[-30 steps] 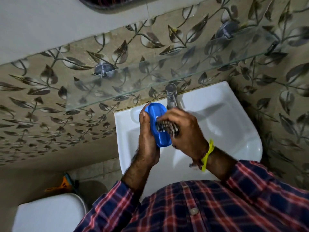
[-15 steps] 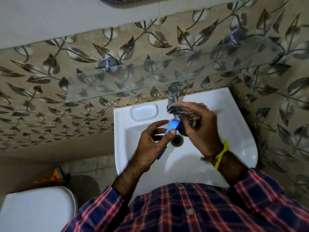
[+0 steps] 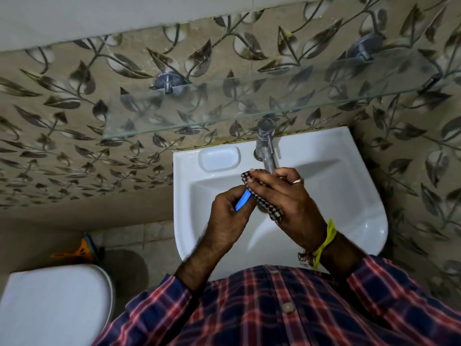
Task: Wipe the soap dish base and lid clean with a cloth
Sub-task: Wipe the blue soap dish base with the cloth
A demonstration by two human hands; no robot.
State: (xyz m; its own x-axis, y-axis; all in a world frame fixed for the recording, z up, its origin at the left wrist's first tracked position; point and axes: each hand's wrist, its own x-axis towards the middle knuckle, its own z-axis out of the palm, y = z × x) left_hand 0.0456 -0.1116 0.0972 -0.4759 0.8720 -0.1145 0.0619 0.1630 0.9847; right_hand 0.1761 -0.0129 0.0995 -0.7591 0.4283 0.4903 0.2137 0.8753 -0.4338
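wiping looks mid-way: the left hand has its fingers curled around one blue soap dish piece, the right hand presses the checked cloth against it, other piece unseen.

Tap behind sink, toilet left

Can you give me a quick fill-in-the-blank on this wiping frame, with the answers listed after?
1. The blue soap dish piece is gripped in the ____ hand.
2. The right hand presses a checked ____ against it.
3. Both hands are held over the white ____.
4. Above the tap, a ____ shelf spans the wall.

Answers: left; cloth; sink; glass
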